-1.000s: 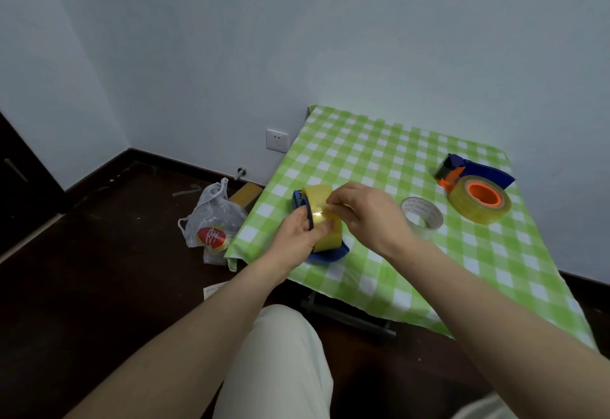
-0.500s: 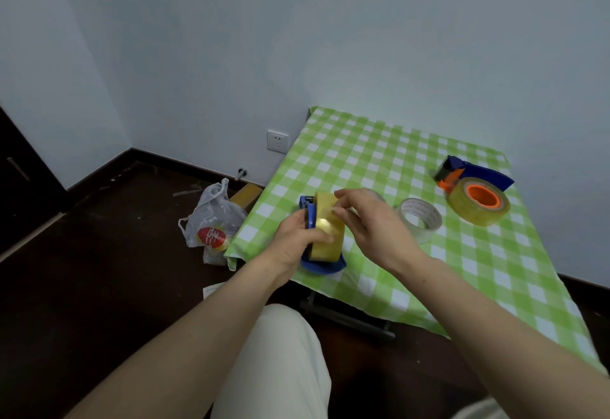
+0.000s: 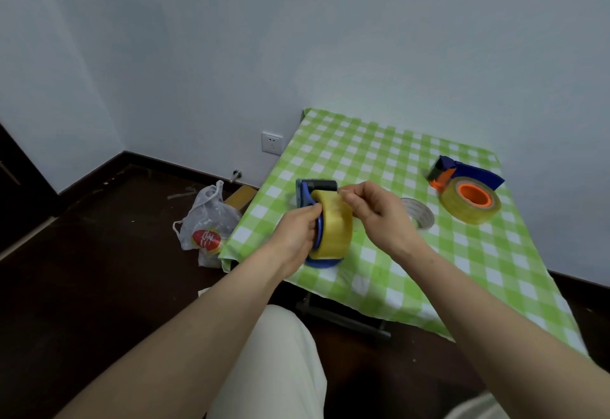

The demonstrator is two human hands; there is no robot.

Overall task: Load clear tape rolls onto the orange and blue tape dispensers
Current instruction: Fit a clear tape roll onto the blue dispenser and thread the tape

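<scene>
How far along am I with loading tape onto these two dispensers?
Looks done: the orange dispenser lies on the table with a roll on its hub. In hand: your left hand grips the blue dispenser, second roll seated, while your right hand pinches that roll's top. Left: probably threading its end.

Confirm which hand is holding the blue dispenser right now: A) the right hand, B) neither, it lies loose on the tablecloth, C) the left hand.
C: the left hand grips the blue dispenser from its side, while the right hand pinches at the top of the tape roll mounted on it.
</scene>
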